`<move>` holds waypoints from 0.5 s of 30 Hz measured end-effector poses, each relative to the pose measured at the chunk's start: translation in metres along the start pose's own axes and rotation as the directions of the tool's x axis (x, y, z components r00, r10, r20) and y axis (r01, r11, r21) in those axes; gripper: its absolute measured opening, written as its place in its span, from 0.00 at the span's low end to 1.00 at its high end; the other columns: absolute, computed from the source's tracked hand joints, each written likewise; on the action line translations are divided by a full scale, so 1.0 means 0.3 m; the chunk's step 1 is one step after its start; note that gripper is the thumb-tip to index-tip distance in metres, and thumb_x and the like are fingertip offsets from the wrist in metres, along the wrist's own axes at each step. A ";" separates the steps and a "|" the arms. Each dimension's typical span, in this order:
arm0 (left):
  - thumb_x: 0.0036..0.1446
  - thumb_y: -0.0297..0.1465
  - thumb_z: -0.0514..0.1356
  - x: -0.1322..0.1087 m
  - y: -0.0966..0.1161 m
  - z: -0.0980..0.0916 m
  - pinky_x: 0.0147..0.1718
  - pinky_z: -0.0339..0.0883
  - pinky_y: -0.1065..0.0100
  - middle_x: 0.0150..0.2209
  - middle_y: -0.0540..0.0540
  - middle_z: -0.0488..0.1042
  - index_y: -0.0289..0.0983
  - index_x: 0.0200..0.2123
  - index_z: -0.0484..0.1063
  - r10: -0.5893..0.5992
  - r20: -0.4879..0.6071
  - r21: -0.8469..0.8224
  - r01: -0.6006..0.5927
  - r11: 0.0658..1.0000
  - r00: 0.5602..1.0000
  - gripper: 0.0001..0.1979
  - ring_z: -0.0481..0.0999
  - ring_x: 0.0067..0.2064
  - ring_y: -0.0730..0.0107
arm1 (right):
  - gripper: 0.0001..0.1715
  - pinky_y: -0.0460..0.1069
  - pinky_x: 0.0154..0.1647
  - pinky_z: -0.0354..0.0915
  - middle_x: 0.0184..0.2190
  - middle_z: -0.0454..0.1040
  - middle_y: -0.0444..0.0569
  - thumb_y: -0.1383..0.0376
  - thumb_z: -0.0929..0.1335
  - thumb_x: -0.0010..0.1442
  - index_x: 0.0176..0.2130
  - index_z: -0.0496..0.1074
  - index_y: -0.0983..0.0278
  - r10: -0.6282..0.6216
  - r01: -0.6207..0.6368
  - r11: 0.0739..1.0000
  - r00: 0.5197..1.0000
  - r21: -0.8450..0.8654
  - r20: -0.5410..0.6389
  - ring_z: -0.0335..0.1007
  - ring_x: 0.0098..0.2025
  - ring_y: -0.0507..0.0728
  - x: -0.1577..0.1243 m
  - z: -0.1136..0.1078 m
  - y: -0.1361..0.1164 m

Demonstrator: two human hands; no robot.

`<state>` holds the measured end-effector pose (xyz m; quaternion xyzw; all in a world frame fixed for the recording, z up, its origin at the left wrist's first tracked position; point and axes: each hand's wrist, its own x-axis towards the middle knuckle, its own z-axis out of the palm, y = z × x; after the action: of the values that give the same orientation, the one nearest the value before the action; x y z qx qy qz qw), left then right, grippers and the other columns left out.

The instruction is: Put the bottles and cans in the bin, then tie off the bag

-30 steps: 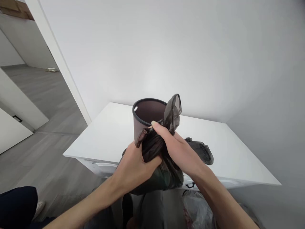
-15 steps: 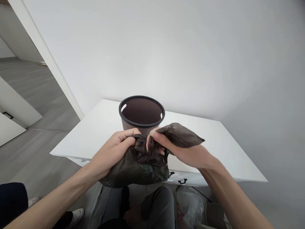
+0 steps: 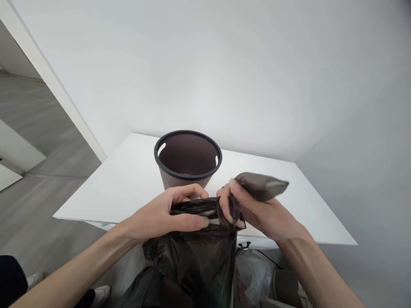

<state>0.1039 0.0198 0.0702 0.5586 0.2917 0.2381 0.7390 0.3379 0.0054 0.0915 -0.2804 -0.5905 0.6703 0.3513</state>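
Observation:
Between my hands hangs a thin black trash bag [image 3: 202, 256], its lower part dropping past the table's front edge toward my legs. My left hand [image 3: 173, 211] holds the bag's top edge from the left, thumb in front and fingers behind. My right hand [image 3: 253, 205] pinches a bunched part of the bag, with a loose flap poking out to the right over the thumb. Just beyond my hands, a brown wastebasket [image 3: 189, 154] with a black rim and two handle slots stands upright on the white table [image 3: 269, 179]. Its inside shows no liner.
A white wall [image 3: 205, 68] rises behind the table. Below the table at right are a clear plastic bag [image 3: 253, 278] and a dark grey container [image 3: 285, 286]. At lower left, a person's dark-clothed leg [image 3: 11, 278] and white shoes show on the grey floor [image 3: 70, 239].
The bag was bunched up and now hangs longer and flatter below my hands. My right hand has moved right, and my left hand's fingers have spread along the bag's edge.

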 end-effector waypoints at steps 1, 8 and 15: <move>0.55 0.40 0.71 0.000 0.006 -0.008 0.33 0.64 0.70 0.33 0.50 0.75 0.39 0.40 0.74 -0.010 -0.005 0.061 0.010 0.998 1.000 0.15 0.72 0.33 0.69 | 0.27 0.46 0.28 0.60 0.28 0.70 0.43 0.49 0.64 0.76 0.33 0.76 0.63 0.005 -0.004 0.999 1.000 -0.052 0.008 0.59 0.26 0.49 0.000 0.000 -0.004; 0.64 0.35 0.62 -0.013 0.003 -0.045 0.26 0.51 0.73 0.24 0.56 0.60 0.40 0.40 0.74 -0.026 -0.146 0.056 0.034 0.998 0.989 0.05 0.57 0.26 0.75 | 0.12 0.48 0.33 0.69 0.38 0.80 0.48 0.63 0.65 0.75 0.46 0.79 0.61 -0.005 0.044 0.934 0.994 -0.353 0.112 0.73 0.30 0.52 0.004 -0.001 -0.029; 0.68 0.38 0.60 -0.079 -0.033 0.019 0.28 0.57 0.73 0.27 0.55 0.67 0.41 0.40 0.69 0.068 -0.271 0.137 -0.031 0.990 0.960 0.08 0.62 0.28 0.74 | 0.28 0.49 0.54 0.71 0.61 0.76 0.49 0.79 0.62 0.69 0.57 0.76 0.55 -0.207 0.131 0.528 0.978 -0.839 0.022 0.77 0.55 0.55 0.008 0.038 0.061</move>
<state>0.0912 -0.0027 0.0657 0.5748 0.3925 0.3119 0.6467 0.3249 -0.0005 0.0750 -0.3818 -0.8478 0.2587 0.2616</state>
